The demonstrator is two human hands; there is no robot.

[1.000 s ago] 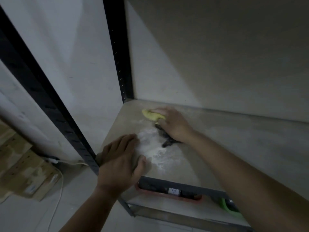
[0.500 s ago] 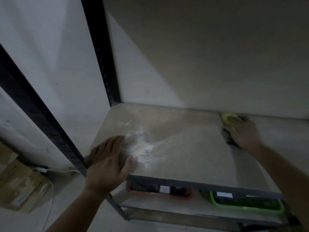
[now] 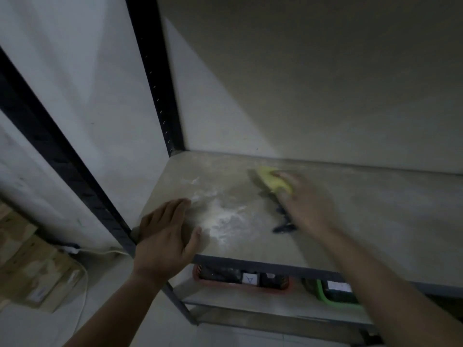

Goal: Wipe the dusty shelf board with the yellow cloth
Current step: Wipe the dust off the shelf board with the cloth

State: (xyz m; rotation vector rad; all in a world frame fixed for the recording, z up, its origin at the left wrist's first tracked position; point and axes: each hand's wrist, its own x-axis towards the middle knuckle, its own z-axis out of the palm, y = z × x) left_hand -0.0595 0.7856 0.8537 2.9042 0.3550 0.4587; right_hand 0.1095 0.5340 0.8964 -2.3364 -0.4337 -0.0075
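Shelf bay, dim light. The yellow cloth point(image 3: 274, 182) lies bunched on the shelf board point(image 3: 363, 221), toward the rear edge and left of the board's middle, under the front of the right hand point(image 3: 307, 205). That hand is motion-blurred. It covers the cloth's near part, but we cannot tell whether the fingers curl round the wad or press it flat. A dark shape point(image 3: 283, 222) shows beneath the palm; trailing cloth or shadow, unclear.

The left hand point(image 3: 165, 236) rests flat on the front left corner of the board, fingers straight and together, holding nothing. We read it as a brace.

A white dust patch point(image 3: 223, 219) sits between the two hands, nearer the front left corner, just beside the left thumb. Fainter streaks run toward the rear left corner by the black upright point(image 3: 155, 78).

Handling, as we judge it: the cloth is light, soft and limp, so it will fold and skid rather than push as a block. We would take it from above, palm and fingers spread over the wad's middle, loose edges tucked under. Pressure should go downward so it drags the powder and does not ride over it. The dust looks fine and loose; a quick stroke may scatter it off the front edge. The board looks stiff and smooth.

Below the front edge, a red tray point(image 3: 240, 289) and a green tray point(image 3: 323, 298) sit on the lower shelf point(image 3: 225, 300).
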